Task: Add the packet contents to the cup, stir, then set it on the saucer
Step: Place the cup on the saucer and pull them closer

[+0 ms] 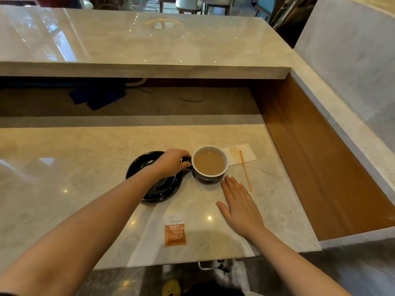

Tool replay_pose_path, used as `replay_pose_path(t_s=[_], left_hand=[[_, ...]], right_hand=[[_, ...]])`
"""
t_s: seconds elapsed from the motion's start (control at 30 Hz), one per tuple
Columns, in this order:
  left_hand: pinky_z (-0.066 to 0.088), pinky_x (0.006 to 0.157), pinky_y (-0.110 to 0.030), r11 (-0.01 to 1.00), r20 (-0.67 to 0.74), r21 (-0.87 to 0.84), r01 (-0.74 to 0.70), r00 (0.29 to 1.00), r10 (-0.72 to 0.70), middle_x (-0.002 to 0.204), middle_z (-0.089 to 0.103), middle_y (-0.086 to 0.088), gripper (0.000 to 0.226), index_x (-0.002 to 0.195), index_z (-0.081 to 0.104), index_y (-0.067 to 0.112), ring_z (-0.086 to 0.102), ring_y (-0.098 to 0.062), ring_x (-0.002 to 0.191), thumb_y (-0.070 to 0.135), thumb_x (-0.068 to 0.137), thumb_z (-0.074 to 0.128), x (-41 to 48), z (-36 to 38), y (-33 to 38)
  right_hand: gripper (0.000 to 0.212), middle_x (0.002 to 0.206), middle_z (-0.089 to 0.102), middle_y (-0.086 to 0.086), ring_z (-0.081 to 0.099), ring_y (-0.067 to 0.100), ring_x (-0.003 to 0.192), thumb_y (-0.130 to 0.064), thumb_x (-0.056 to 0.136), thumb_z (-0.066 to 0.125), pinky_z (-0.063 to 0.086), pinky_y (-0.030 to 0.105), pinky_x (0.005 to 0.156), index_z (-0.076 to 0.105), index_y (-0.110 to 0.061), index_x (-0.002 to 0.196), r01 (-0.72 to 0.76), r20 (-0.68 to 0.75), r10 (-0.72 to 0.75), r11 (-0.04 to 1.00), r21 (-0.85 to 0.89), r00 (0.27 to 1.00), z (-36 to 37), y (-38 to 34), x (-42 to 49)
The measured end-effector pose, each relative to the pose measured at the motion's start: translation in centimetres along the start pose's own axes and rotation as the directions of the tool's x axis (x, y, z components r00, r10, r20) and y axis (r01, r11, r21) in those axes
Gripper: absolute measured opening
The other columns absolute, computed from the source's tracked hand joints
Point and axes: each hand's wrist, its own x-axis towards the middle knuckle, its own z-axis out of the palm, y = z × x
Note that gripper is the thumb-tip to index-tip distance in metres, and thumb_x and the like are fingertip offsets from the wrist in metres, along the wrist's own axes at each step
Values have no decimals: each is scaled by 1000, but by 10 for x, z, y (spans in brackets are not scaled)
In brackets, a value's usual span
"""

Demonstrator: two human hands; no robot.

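A dark cup (210,165) with a white inside holds light brown liquid and stands on the marble counter, just right of the black saucer (147,167). My left hand (173,162) reaches over the saucer and grips the cup's handle. My right hand (237,202) lies flat and open on the counter, its fingertips close to the cup's base. An orange and white packet (175,233) lies flat near the counter's front edge. A wooden stir stick (245,170) rests right of the cup, its top end on a white napkin (241,153).
A raised marble bar top (149,45) runs across the back, with a dark recess below it. A wooden side panel (310,159) bounds the counter on the right. The counter's front edge (192,260) is near my body.
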Motion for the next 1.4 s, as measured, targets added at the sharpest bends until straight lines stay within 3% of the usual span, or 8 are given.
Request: replay_pose_path(t_s=[0.23,0.33,0.5,0.67,0.9,1.07,1.23,1.4], left_hand=[[41,55,-22,990,150,-134,42,988,-22,75,61,1,19,97,64,12,52,-12,61,27,84,64,16,-12,-14],[45,56,-23,987,183,-158,30,983,-1,78,66,-7,18,93,65,15,54,-14,60,30,85,63,19,-14,-20],[42,51,-21,969,299,-245,40,954,37,58,55,-1,23,94,66,7,47,-10,48,28,89,57,20,-18,-21],[42,52,-20,965,380,-260,33,922,71,58,55,2,23,89,65,10,47,-7,49,30,91,53,24,-19,-24],[42,51,-15,940,419,-339,24,899,128,53,63,22,17,83,60,15,48,1,48,22,94,49,25,-20,-24],[38,52,-18,908,442,-416,50,884,154,51,60,18,17,82,58,12,42,-4,48,19,94,49,22,-22,-27],[34,51,-17,848,447,-522,93,876,179,82,65,-1,19,88,61,8,37,-7,52,18,95,46,14,-22,-35],[28,41,-11,730,424,-667,147,881,209,52,57,12,23,79,53,5,35,-2,43,9,96,39,-2,-26,-41]], right_hand=[[66,156,6,1,0,11,142,-53,92,22,-4,27,115,6,-17,146,-5,2,5,1000,-12,1000,1,1,1],[65,156,5,0,-4,8,141,-51,93,24,-8,25,114,6,-17,146,-1,1,1,1000,-8,1000,0,1,1],[65,156,2,-1,-8,6,139,-50,94,24,-13,22,112,5,-17,146,-1,3,1,1000,-22,1000,-1,0,1],[65,155,4,-1,-6,6,139,-50,94,25,-14,21,111,7,-15,146,-10,7,10,1000,-28,1000,-2,-1,2],[65,156,7,1,-4,7,140,-50,94,26,-10,23,113,7,-16,146,-14,7,14,999,-29,1000,-2,-1,1],[65,156,6,0,-4,6,140,-51,94,26,-5,25,114,7,-17,146,-16,6,16,1000,-10,1000,-3,-1,1],[66,156,3,-3,-7,5,140,-52,93,25,-7,24,114,6,-18,146,-22,19,22,1000,0,1000,-3,-1,0],[66,153,-4,-6,-9,5,140,-53,92,22,-12,21,112,4,-19,146,-27,35,26,1000,8,999,-4,-2,-1]])
